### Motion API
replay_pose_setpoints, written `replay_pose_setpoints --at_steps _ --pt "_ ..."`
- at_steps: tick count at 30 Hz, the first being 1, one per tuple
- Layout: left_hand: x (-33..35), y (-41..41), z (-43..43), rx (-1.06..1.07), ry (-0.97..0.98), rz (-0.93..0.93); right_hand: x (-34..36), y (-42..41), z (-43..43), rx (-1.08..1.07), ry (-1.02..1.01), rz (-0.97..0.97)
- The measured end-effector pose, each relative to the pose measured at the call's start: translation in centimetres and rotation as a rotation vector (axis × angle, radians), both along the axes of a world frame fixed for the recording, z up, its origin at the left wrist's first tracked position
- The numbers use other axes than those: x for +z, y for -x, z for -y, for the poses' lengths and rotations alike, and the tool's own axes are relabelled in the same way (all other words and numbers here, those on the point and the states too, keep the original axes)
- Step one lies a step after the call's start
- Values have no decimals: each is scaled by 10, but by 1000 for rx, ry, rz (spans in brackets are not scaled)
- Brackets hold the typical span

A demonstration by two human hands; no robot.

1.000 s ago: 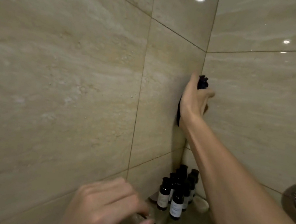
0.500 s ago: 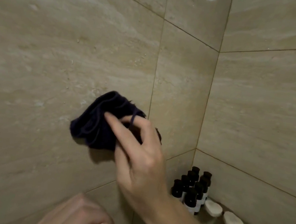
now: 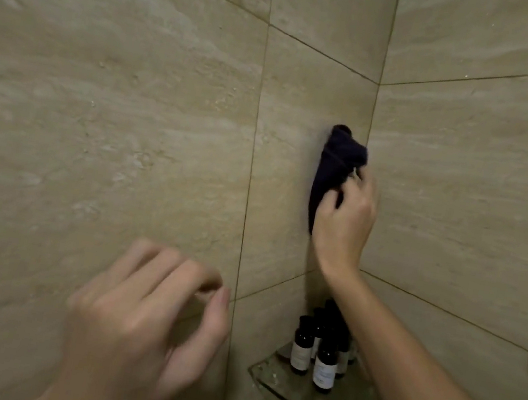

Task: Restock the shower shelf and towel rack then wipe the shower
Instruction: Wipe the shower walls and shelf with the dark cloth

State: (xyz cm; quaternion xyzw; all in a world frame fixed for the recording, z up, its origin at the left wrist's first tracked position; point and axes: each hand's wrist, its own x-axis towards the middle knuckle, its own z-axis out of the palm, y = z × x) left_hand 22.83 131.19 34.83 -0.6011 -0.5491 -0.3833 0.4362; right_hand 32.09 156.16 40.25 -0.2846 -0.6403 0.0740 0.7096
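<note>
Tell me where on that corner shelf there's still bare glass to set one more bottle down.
The glass corner shelf is bare along its curved front edge, in front of and to the left of the dark bottles. The back corner is crowded: the bottles stand bunched there. The shelf's right side is hidden under the right hand's forearm, so nothing can be said of it.

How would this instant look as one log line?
step: wiping wall | right hand: holds cloth near corner | left hand: empty | bottles: on shelf

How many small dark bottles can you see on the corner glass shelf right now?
4 at least: front bottle, left bottle, and two behind. The right forearm hides others on the shelf.
</note>
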Motion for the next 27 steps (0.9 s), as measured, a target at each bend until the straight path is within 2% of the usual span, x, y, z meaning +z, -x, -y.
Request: replay_pose_setpoints --at_steps 3,6,10,13,16,20,24,27 --pt "35 -14 -8 168 -68 -99 -21 8 19 -9 -88 -34" --pt "41 -11 -8 231 -47 -164 -38 18 45 228 -122 -31" --pt "53 -5 0 249 -24 -210 -68 22 88 380 -261 69" --pt "66 0 2 266 2 -245 -99 30 124 355 -435 270" --pt "73 1 7 301 26 -309 -107 36 127 364 -458 246" --pt "83 4 12 369 45 -338 -85 29 84 375 -339 43" --pt "101 7 9 454 80 -419 -54 13 30 271 32 -150" --pt "118 11 7 530 101 -477 -33 -1 -19 117 323 -189"
